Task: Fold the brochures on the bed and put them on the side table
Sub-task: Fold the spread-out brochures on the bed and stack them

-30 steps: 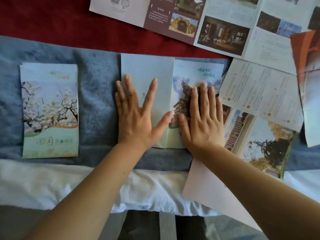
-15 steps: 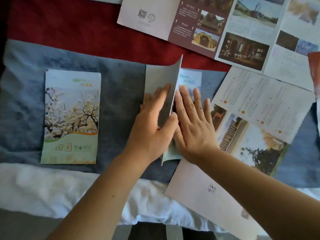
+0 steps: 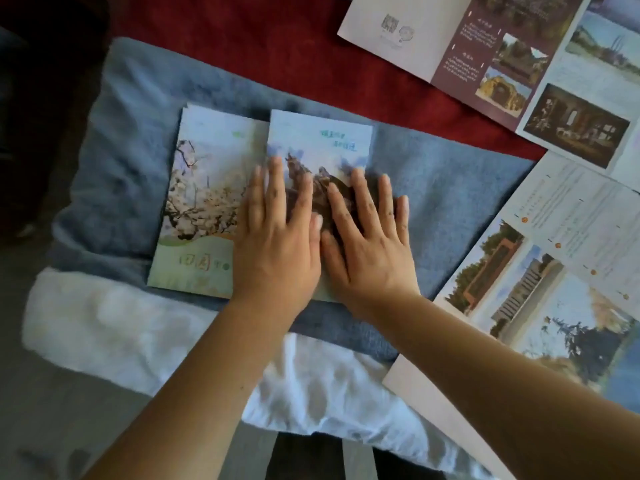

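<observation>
Paper under the hands: the tower brochure (image 3: 320, 140), folded shut, lies flat at centre frame on the blue blanket (image 3: 450, 188).
Left hand (image 3: 277, 244): palm down, fingers straight and spread, gripping nothing. It presses across the line where this brochure meets its neighbour.
Right hand (image 3: 370, 251): also flat and spread, holding nothing, bearing down on the right half of the cover.
Just changed: half a second ago the left hand was tipping a grey panel upright over the fold. That panel is now down, and the cover faces up.
Neighbour: the blossom brochure (image 3: 204, 188), centre left, is already folded. The two were well apart before and now touch or slightly overlap, I cannot tell which.
Still open: one unfolded brochure (image 3: 502, 64) at upper right on the red cover (image 3: 259, 46), another spread sheet (image 3: 554, 254) at the right edge.
Meaning for the task: the second fold looks done apart from creasing. At least two sheets remain, and the side table is not in view.
</observation>
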`<state>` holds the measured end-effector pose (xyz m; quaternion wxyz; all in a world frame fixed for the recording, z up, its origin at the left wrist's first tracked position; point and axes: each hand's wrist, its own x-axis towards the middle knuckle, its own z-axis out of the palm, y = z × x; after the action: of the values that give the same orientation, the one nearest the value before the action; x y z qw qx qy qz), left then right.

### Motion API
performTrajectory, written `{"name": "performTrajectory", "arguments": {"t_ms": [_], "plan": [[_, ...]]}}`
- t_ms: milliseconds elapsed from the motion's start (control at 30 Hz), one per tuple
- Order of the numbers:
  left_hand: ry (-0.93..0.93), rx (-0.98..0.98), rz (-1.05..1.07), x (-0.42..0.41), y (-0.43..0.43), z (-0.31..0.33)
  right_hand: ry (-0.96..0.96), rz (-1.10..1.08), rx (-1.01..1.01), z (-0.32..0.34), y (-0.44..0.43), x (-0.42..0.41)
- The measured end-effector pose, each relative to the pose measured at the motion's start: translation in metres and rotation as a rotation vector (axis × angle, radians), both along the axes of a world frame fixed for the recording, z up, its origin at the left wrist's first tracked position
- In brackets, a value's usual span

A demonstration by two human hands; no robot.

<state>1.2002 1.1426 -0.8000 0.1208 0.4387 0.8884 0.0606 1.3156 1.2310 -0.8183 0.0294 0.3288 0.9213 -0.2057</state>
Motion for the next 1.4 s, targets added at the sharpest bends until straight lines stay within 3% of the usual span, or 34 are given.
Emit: {"name": "performTrajectory", "arguments": {"t_ms": [133, 433, 667, 800, 1000, 1400], "plan": [[0.037, 0.051, -0.055, -0.004, -0.014, -0.03, -0.086, 0.024, 0.088, -0.009, -0.004, -0.001], [0.061, 0.127, -0.057, -0.003, -0.013, -0.037, -0.087, -0.02, 0.151, -0.016, -0.006, -0.003], [-0.2, 0.382, 0.03, -0.012, -0.013, -0.02, -0.033, 0.002, 0.072, -0.005, -0.008, -0.009], [-0.18, 0.445, 0.057, -0.03, -0.02, -0.002, -0.018, 0.001, 0.03, -0.004, -0.026, -0.03], [-0.038, 0.402, 0.134, -0.078, -0.049, 0.0, 0.003, 0.065, 0.03, -0.002, -0.063, -0.071], [-0.075, 0.25, 0.068, -0.085, -0.074, -0.012, -0.006, 0.113, 0.003, 0.001, -0.078, -0.1]]}}
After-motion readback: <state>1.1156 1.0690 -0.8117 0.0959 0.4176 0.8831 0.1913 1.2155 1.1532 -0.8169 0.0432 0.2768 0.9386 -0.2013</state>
